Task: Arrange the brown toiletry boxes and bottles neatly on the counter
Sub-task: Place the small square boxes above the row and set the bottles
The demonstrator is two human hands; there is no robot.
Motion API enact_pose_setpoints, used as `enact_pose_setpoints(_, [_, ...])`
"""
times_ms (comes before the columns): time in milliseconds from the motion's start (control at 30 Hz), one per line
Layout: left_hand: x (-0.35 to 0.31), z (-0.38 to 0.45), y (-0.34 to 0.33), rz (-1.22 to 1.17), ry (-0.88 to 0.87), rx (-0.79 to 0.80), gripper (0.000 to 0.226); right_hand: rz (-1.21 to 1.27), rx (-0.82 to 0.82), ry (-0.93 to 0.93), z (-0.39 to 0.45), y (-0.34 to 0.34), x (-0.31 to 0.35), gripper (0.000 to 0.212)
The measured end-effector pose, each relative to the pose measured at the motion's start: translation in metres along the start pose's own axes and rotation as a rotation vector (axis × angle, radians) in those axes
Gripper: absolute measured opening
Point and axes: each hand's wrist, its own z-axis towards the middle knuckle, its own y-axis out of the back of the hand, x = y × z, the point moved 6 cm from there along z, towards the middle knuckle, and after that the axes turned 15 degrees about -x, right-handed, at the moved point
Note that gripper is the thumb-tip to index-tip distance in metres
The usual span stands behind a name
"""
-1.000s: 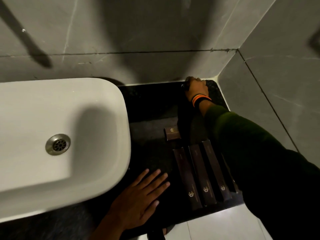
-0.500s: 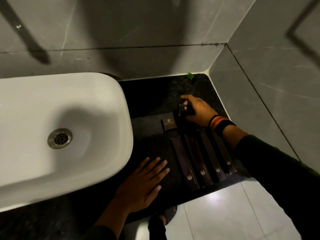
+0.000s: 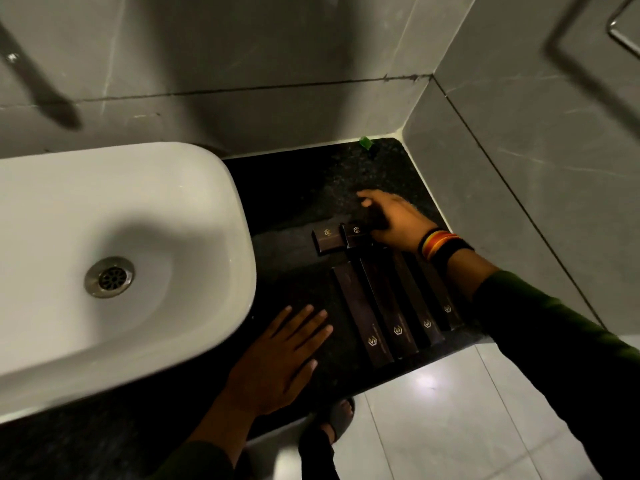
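Resting flat with fingers spread, the left hand [image 3: 277,362] presses palm-down on the black speckled stone desk [image 3: 304,188] and holds nothing. The right hand [image 3: 391,220], with striped bands at the wrist, hovers with its fingers loosely open over the right-hand one of two small brown cardboard boxes [image 3: 356,233] — its fingers are blurred, and whether they touch the carton cannot be told. The other small brown box [image 3: 327,240] sits just beside it on the left, both squat and matte, each with a pale hexagonal logo on top. Nearer the front edge lie four long, slim brown rectangular boxes [image 3: 388,306], side by side and touching, angled slightly, their logos at the near ends. A glossy white ceramic basin [image 3: 214,237] with rounded corners and a brushed metal drain [image 3: 109,277] fills the left of the desk. A small green object [image 3: 365,143] lies at the back corner against the grey veined wall tiles [image 3: 277,43] — too small to identify.
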Motion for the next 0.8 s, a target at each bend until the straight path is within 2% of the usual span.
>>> enact_pose_setpoints(67, [0.000, 0.000, 0.000, 0.002, 0.003, 0.001, 0.062, -0.005, -0.120, -0.072, 0.005, 0.020, -0.020, 0.070])
enact_pose_setpoints(133, [0.000, -0.001, -0.001, -0.001, 0.007, 0.004, 0.062, -0.052, -0.205, -0.243, 0.010, 0.034, -0.051, 0.055])
enact_pose_setpoints(233, [0.000, 0.000, -0.002, 0.005, 0.018, 0.017, 0.062, -0.128, -0.177, -0.497, 0.011, 0.029, -0.084, 0.052])
enact_pose_setpoints(300, [-0.001, -0.001, -0.002, 0.031, 0.009, 0.021, 0.063, -0.119, -0.146, -0.562, 0.010, 0.019, -0.086, 0.053])
enact_pose_setpoints(400, [0.000, 0.001, -0.002, 0.045, 0.005, 0.026, 0.064, -0.100, -0.148, -0.587, 0.013, 0.010, -0.079, 0.048])
enact_pose_setpoints(533, [-0.001, 0.000, -0.002, 0.058, -0.003, 0.025, 0.064, -0.096, -0.146, -0.620, 0.018, 0.010, -0.073, 0.054])
enact_pose_setpoints(567, [-0.001, 0.000, -0.002, 0.052, -0.003, 0.023, 0.064, -0.060, -0.160, -0.627, 0.018, 0.012, -0.073, 0.051])
enact_pose_setpoints(667, [-0.002, 0.001, 0.001, 0.012, 0.000, 0.004, 0.062, 0.139, -0.216, -0.638, 0.014, 0.013, -0.071, 0.023])
enact_pose_setpoints(800, [-0.002, 0.001, 0.003, 0.020, -0.015, -0.015, 0.062, 0.246, -0.271, -0.508, 0.010, 0.016, -0.063, 0.020])
